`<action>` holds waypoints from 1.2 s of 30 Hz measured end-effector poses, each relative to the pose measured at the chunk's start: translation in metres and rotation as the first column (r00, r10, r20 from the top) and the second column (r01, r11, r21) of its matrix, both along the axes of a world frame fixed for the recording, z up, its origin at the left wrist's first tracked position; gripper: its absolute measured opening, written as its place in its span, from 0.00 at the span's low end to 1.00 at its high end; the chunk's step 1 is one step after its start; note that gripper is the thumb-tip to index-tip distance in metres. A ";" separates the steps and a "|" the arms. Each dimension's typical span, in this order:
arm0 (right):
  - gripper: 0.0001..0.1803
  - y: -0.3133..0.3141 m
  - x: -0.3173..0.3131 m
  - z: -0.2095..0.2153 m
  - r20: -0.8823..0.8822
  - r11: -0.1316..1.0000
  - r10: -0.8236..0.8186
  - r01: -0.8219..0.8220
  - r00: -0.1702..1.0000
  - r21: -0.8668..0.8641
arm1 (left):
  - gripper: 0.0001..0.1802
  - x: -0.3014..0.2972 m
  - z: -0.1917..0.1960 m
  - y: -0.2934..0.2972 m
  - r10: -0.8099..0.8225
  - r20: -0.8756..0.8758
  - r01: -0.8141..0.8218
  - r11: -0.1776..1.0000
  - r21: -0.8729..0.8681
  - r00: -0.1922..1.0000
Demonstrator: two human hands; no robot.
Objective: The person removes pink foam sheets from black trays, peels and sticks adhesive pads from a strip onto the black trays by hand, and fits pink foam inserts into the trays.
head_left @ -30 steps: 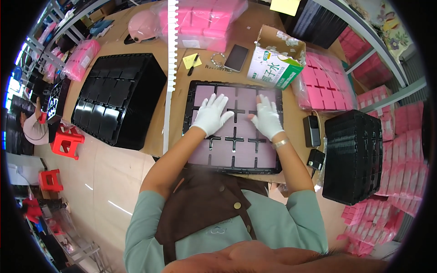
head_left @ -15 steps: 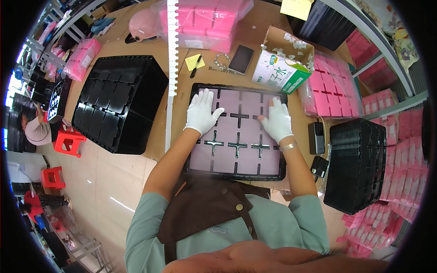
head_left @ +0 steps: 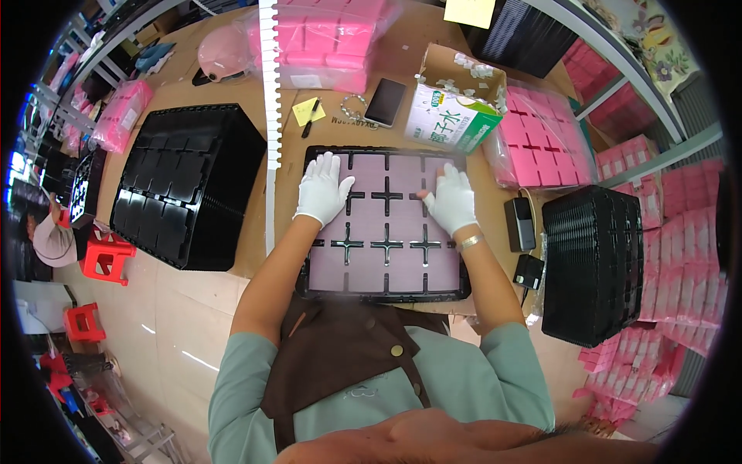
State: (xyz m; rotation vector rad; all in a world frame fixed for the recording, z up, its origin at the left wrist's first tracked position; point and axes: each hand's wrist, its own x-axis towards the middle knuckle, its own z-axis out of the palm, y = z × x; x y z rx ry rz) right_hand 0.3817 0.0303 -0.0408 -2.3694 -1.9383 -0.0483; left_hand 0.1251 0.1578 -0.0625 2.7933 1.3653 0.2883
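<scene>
In front of me on the cardboard-covered table lies a black plastic tray (head_left: 386, 297), with dull mauve sheet pieces (head_left: 367, 272) filling its cells. Raised black crosses of the tray show between the pieces. My left hand (head_left: 323, 189), in a white glove, rests flat on the upper left part, fingers stretched and thumb apart. On the upper right part lies my right hand (head_left: 453, 201), gloved too, with fingers extended and some bare fingertip showing. Neither hand grips anything.
Black tray stacks stand left (head_left: 182, 185) and right (head_left: 593, 267). Behind my tray are a phone (head_left: 386, 102), a pen (head_left: 311, 118), a bead bracelet (head_left: 354, 106) and a carton of scraps (head_left: 452, 116). Wrapped pink foam (head_left: 541, 139) sits beside the carton; a white notched strip (head_left: 270, 93) runs left.
The whole view has shifted, so the table things appear farther left. Both hands stay flat on the tray in nearly the same places.
</scene>
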 end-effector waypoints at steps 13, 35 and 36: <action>0.33 -0.129 0.000 0.006 -0.363 0.947 0.316 -0.271 0.877 0.171 | 0.30 -0.099 0.031 -0.106 -0.559 0.026 0.552 0.808 -0.205 0.829; 0.13 -0.185 0.006 0.006 -0.500 0.876 -0.286 0.434 0.818 0.210 | 0.34 -0.134 0.026 -0.145 0.290 0.404 -0.076 0.880 -0.469 0.867; 0.19 -0.182 -0.004 0.003 -0.421 0.913 -0.324 0.396 0.847 0.094 | 0.37 -0.127 0.026 -0.151 0.338 0.309 -0.150 0.852 -0.501 0.889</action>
